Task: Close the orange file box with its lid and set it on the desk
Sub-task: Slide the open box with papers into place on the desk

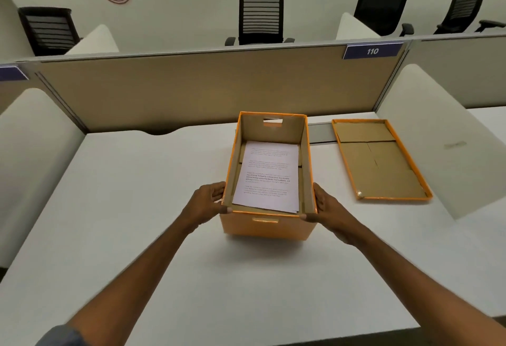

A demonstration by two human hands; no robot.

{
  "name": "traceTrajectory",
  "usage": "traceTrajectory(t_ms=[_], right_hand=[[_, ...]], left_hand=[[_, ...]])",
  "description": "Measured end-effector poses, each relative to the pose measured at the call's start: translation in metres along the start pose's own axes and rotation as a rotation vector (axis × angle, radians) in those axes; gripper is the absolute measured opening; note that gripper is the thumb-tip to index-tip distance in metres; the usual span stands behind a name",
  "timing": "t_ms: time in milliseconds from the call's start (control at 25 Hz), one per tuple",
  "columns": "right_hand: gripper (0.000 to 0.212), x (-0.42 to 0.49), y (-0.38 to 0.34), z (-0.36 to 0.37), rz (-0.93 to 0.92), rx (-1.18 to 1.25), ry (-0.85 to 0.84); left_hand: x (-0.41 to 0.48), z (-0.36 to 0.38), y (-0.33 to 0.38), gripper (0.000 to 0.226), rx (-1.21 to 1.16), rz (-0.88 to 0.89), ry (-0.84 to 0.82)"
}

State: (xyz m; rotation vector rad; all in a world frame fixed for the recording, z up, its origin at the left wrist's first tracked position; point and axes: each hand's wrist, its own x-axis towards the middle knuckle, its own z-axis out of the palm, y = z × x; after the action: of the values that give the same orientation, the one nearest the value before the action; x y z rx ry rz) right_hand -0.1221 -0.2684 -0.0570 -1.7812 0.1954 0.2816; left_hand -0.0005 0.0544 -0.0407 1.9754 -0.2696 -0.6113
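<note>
Both hands, the left hand (209,200) and right hand (323,204), clasp the near corners of the open orange file box (267,226) on the surface (137,208), while its lid (380,159) lies upturned, lengthwise away, just beside the box on the right hand's side, nearer that hand.

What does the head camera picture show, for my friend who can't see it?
Two hands, left hand and right hand, grip the near corners of an open orange box on a white desk. Printed papers lie inside. The lid lies upside down on the desk to the right, apart from the box. Empty black chairs stand beyond a tan divider.
</note>
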Motion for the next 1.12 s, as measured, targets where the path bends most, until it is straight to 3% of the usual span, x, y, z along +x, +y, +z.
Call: traceTrajectory(t_ms=[280,520,640,760,880,1120], right_hand=[[0.089,-0.046,0.012,0.038,0.014,-0.001,-0.122],[0.093,-0.056,0.013,0.058,0.018,0.005,-0.117],[0.107,-0.064,0.010,0.064,0.063,-0.112,0.010],[0.101,-0.077,0.008,0.065,-0.006,-0.272,0.179],[0.089,-0.095,0.015,0.057,-0.087,-0.432,0.300],[0.080,-0.135,0.040,0.011,-0.095,-0.582,0.413]], left_hand=[[-0.088,0.014,-0.037,0.073,0.004,-0.032,0.064],[-0.108,0.029,-0.048,0.059,0.260,0.026,0.110],[-0.108,0.039,-0.050,0.067,0.318,0.031,0.104],[-0.111,0.057,-0.051,0.084,0.415,-0.038,0.190],[-0.111,0.083,-0.036,0.074,0.465,0.131,0.264],[-0.097,0.162,0.016,0.069,0.595,0.412,0.129]])
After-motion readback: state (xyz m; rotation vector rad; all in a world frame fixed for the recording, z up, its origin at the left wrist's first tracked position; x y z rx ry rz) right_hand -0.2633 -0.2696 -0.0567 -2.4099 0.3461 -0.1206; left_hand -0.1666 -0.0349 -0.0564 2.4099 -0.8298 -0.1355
